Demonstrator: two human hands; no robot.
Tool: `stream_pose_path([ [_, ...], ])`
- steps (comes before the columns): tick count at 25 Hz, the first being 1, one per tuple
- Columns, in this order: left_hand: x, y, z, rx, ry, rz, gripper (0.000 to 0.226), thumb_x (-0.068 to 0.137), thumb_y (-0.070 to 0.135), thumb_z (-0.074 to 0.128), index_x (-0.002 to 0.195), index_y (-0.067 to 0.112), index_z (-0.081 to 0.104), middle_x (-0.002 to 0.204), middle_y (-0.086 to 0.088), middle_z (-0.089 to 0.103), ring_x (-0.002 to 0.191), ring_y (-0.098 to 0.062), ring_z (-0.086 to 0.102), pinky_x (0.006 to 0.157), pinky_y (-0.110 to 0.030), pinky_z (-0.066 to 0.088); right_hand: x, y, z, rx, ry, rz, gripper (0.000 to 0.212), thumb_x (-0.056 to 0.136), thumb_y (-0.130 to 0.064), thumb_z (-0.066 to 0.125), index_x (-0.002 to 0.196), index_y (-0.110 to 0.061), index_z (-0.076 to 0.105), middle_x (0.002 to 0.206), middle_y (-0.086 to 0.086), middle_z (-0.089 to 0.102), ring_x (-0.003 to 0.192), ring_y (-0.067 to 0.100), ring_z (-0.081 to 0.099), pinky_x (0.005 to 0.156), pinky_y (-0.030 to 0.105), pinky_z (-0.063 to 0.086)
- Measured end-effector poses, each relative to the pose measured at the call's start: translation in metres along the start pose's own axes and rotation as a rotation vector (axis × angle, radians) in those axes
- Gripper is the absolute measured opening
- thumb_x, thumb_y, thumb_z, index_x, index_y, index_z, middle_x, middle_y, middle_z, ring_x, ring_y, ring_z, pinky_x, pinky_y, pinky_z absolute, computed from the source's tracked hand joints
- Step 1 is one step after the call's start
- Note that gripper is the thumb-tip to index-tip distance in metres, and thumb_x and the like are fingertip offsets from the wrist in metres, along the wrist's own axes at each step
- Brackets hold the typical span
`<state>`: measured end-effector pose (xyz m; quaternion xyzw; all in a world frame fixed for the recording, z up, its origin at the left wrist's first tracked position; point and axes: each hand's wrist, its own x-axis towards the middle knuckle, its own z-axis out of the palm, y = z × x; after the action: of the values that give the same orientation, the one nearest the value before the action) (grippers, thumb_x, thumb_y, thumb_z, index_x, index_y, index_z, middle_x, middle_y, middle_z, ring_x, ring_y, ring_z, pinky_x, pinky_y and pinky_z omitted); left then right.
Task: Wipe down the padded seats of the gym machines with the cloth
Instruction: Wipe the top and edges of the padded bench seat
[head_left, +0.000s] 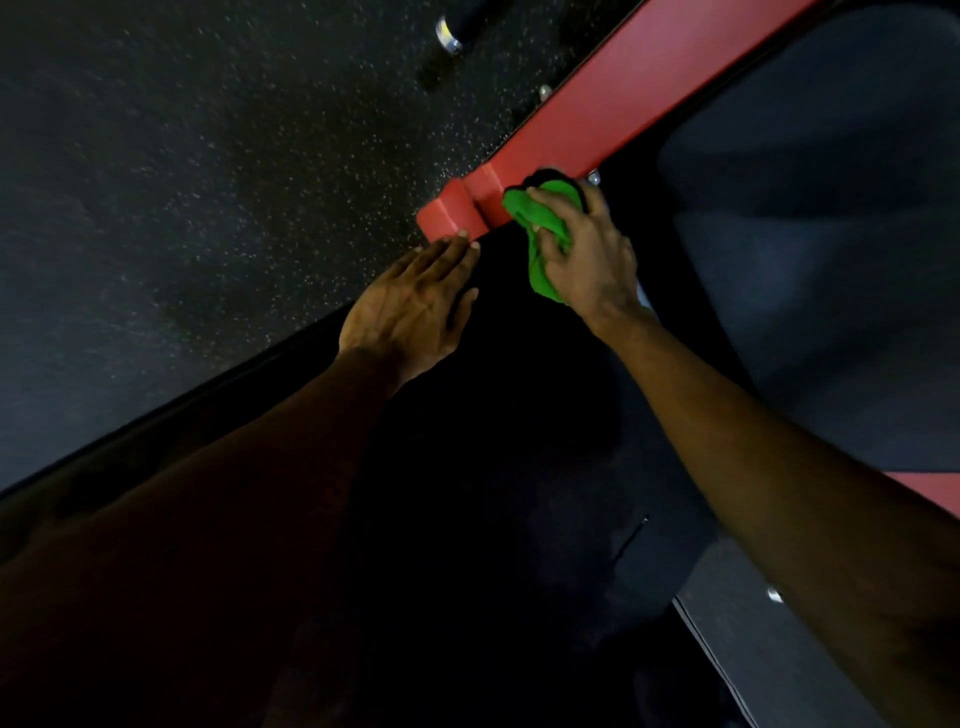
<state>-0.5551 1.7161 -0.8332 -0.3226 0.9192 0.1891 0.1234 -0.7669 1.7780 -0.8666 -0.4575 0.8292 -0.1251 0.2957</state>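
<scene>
Centre frame: right hand (587, 260) bunches green cloth (543, 228) against red frame (623, 88) end, apparently scrubbing; left hand (410, 312) flat, empty, likely bracing on black seat pad (493, 415).

The floor (218, 171) was dark rubber, flecked all over with pale specks, and it filled the upper left of the view. A red metal beam (618, 104) ran slantwise from the top right down to a blunt end near the middle, with a small silver bolt head (544, 91) just beside its edge. Farther off on the floor lay a dark bar with a shiny metal end (450, 37). The light was dim, and the lower part sat in deep shadow.
</scene>
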Motion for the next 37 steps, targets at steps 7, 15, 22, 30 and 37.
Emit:
stream_pose_path([
  [7, 0.003, -0.004, 0.007, -0.032, 0.02, 0.101, 0.056, 0.104, 0.035, 0.027, 0.149, 0.008, 0.045, 0.155, -0.01, 0.042, 0.143, -0.023, 0.041, 0.119, -0.038, 0.032, -0.001, 0.004, 0.0, 0.044, 0.07, 0.305, 0.044, 0.098, -0.03, 0.054, 0.141, -0.039, 0.053, 0.149, 0.003, 0.043, 0.122, 0.027, 0.058, 0.096, 0.037, 0.044],
  [15, 0.004, -0.005, 0.012, -0.044, 0.09, 0.106, 0.053, 0.104, 0.033, 0.03, 0.145, 0.005, 0.05, 0.151, -0.012, 0.047, 0.14, -0.025, 0.045, 0.117, -0.039, 0.035, -0.05, 0.046, 0.0, 0.096, 0.071, 0.403, 0.045, 0.097, -0.031, 0.056, 0.142, -0.036, 0.054, 0.145, 0.007, 0.047, 0.121, 0.034, 0.058, 0.095, 0.042, 0.046],
  [22, 0.003, -0.006, 0.011, -0.042, 0.08, 0.114, 0.055, 0.103, 0.033, 0.027, 0.145, 0.005, 0.049, 0.151, -0.013, 0.046, 0.14, -0.027, 0.045, 0.117, -0.038, 0.031, -0.03, 0.008, 0.005, 0.076, 0.11, 0.432, 0.043, 0.099, -0.027, 0.056, 0.141, -0.035, 0.054, 0.148, 0.003, 0.044, 0.123, 0.028, 0.057, 0.096, 0.04, 0.045],
  [30, 0.004, -0.004, 0.011, -0.026, 0.079, 0.107, 0.055, 0.102, 0.033, 0.027, 0.145, 0.005, 0.049, 0.151, -0.013, 0.047, 0.139, -0.027, 0.046, 0.116, -0.035, 0.028, -0.133, -0.018, 0.013, 0.139, 0.015, 0.273, 0.058, 0.091, -0.024, 0.062, 0.143, -0.046, 0.049, 0.157, -0.005, 0.035, 0.129, 0.024, 0.053, 0.09, 0.041, 0.05],
  [37, 0.004, -0.003, 0.007, -0.066, 0.091, 0.103, 0.055, 0.101, 0.032, 0.03, 0.143, 0.005, 0.052, 0.15, -0.012, 0.048, 0.139, -0.026, 0.046, 0.116, -0.035, 0.028, -0.072, 0.001, 0.007, 0.14, 0.097, 0.426, 0.051, 0.096, -0.027, 0.058, 0.144, -0.04, 0.05, 0.152, -0.001, 0.039, 0.12, 0.029, 0.059, 0.091, 0.041, 0.049],
])
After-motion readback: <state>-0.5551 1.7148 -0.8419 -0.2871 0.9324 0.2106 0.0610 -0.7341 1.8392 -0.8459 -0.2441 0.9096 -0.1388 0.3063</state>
